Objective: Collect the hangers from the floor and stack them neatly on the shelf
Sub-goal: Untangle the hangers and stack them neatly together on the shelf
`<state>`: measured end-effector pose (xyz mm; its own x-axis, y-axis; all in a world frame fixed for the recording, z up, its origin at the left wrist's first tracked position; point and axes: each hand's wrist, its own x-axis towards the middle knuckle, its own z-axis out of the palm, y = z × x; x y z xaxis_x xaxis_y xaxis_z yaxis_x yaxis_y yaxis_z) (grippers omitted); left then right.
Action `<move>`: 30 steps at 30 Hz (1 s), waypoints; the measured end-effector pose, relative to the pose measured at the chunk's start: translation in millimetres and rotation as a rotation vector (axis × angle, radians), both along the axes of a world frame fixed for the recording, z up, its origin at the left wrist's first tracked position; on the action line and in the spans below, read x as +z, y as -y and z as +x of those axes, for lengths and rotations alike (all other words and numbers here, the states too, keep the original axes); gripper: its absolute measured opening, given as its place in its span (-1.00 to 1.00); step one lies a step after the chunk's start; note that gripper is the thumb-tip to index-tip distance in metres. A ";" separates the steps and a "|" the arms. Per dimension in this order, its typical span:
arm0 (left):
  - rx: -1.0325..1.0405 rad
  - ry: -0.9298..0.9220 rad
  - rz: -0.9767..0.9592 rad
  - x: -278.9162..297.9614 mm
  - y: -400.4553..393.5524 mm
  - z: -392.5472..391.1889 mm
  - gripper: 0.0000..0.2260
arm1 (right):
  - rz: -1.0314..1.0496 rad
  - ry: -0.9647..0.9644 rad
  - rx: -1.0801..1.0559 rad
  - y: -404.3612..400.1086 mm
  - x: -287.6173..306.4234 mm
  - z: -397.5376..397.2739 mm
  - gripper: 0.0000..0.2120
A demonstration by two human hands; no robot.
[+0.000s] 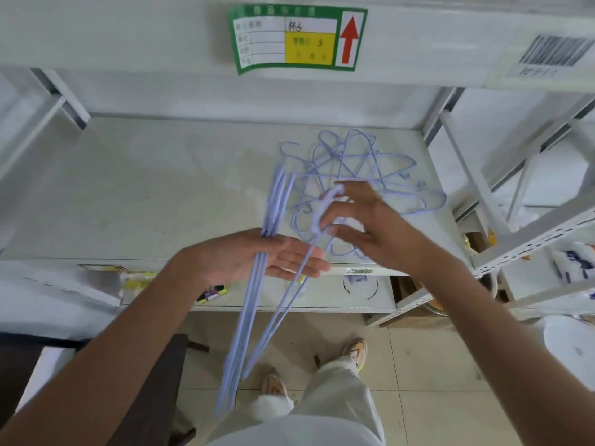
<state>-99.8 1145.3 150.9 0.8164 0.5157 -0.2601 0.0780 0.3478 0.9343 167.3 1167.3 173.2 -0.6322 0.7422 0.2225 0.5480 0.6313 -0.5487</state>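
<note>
A loose, tangled pile of pale blue wire hangers (pixel 360 169) lies on the white shelf (pixel 161 194), toward its right side and reaching close to the front edge. The left hand (pixel 257 255) is flat and palm up at the shelf's front edge, fingers straight — a bundle of hangers (pixel 251 300) rests across the palm, its long wires slanting down past the edge toward the tiled floor (pixel 434 365). The right hand (pixel 363 220) hovers over the pile, thumb and fingers pinching the hook ends of that bundle. A green label (pixel 296 38) with a red arrow is stuck on the beam above.
</note>
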 end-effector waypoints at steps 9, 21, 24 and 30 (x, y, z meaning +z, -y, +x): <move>0.205 0.082 -0.119 -11.4 15.4 31.2 -0.65 | -0.127 -0.174 -0.320 41.2 -19.9 -22.0 -0.67; 0.503 0.149 -0.057 -9.8 -1.3 51.7 -0.62 | -1.231 -0.822 -0.464 142.8 -35.6 -77.3 -0.68; 0.499 0.171 -0.084 0.1 -12.4 47.0 -0.65 | -1.280 -0.886 -0.410 142.1 -33.2 -81.4 -0.70; 0.626 0.210 -0.356 12.5 -36.3 36.5 -0.67 | -1.245 -0.858 -0.324 150.1 -34.4 -84.8 -0.65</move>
